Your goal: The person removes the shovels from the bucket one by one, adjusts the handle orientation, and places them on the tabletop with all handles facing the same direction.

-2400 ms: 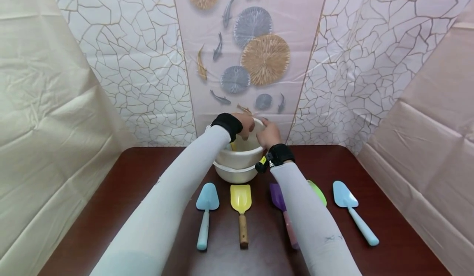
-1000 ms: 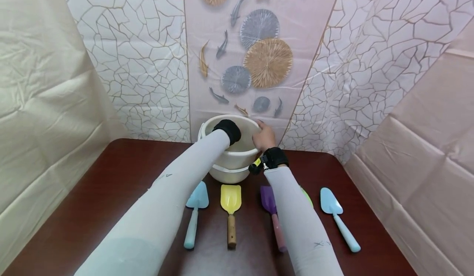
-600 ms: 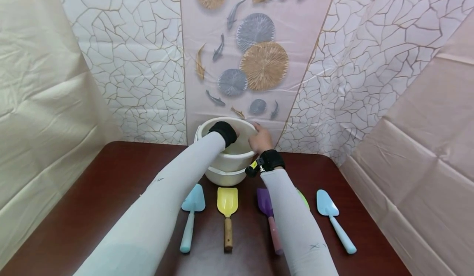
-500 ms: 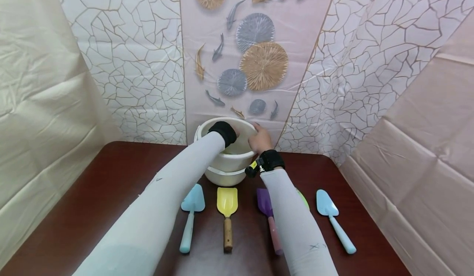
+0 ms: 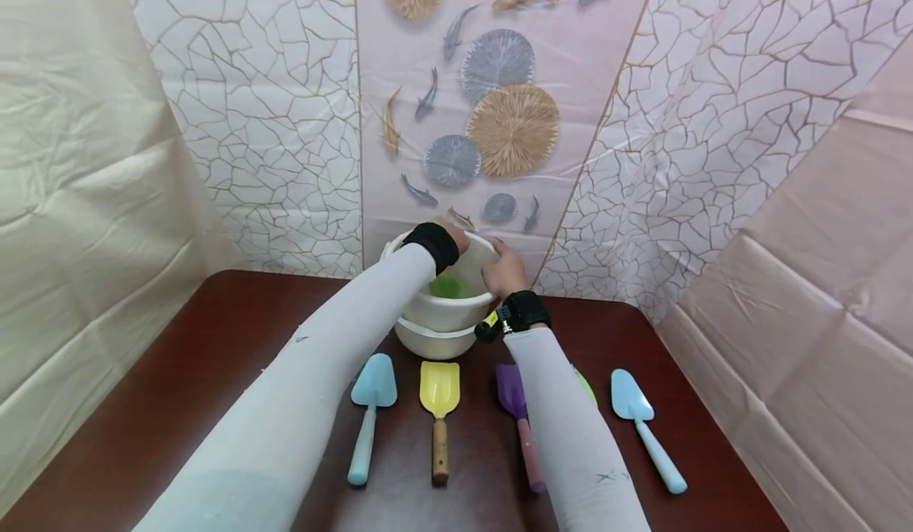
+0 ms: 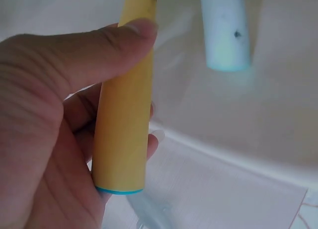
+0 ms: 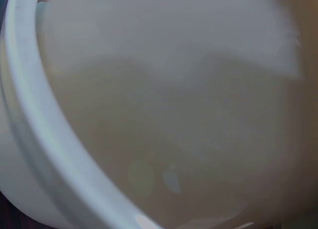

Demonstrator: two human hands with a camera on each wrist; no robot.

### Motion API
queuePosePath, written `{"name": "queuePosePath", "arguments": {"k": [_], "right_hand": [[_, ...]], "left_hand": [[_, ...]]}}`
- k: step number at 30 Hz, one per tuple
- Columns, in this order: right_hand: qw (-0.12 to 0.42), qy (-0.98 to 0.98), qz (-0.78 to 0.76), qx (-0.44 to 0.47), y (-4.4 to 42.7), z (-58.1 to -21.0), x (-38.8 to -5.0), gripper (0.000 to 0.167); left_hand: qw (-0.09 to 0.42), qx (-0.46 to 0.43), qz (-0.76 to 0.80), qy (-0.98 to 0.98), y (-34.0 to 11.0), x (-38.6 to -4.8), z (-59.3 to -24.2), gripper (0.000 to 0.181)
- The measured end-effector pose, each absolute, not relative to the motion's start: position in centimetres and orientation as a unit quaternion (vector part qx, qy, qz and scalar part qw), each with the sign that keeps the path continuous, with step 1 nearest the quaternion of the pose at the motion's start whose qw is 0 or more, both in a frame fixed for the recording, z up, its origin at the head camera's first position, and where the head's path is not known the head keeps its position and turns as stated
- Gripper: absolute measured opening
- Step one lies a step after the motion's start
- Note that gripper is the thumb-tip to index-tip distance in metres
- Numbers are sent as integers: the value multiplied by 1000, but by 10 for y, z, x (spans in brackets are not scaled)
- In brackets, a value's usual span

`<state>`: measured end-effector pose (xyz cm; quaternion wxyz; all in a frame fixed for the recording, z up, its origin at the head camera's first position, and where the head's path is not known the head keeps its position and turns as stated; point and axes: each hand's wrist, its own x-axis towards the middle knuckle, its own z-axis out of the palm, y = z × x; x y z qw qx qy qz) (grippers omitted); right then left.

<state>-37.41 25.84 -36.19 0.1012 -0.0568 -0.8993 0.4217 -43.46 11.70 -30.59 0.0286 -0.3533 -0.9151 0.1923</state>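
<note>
At the back middle of the table stands a white bucket. Above its mouth, my left hand grips a hand shovel by its yellow handle, which has a teal end. A green blade shows inside the bucket below that hand; whether it belongs to the same shovel I cannot tell. Beside the yellow handle, a pale blue handle leans within the bucket. My right hand holds the bucket's right rim, its fingers partly hidden. The right wrist view shows the white rim and inner wall.
Along the table's front lie a light blue trowel, a yellow shovel, a purple shovel and another light blue trowel. A green tool is mostly hidden by the right forearm. A patterned cloth hangs behind.
My left hand went down into the bucket and has now risen to rim height. A green blade has come into sight inside. The right hand has stayed on the rim.
</note>
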Motion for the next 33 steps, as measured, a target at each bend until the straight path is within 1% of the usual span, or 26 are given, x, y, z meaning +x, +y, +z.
{"name": "queuePosePath", "arguments": {"k": [3, 5, 8, 14, 23, 27, 33], "right_hand": [[100, -897, 427, -57, 259, -363, -373, 75], [101, -897, 426, -58, 260, -363, -373, 74], [102, -900, 420, -63, 261, -363, -373, 74], [102, -897, 425, -68, 261, -364, -374, 76], [91, -894, 431, -79, 256, -364, -373, 76], [89, -895, 430, -79, 255, -363, -375, 74], [94, -893, 434, -68, 257, -361, -375, 75]], "left_hand": [[35, -367, 226, -902, 121, -440, -305, 16], [33, -362, 226, -904, 122, -443, -302, 15], [35, -351, 214, -911, 119, -441, -294, 18], [56, -370, 215, -902, 107, -435, -278, 25], [83, -373, 164, -910, 70, -418, -255, 12], [91, -372, 143, -913, 50, -407, -247, 13], [125, -366, 123, -914, 23, -385, -242, 16]]}}
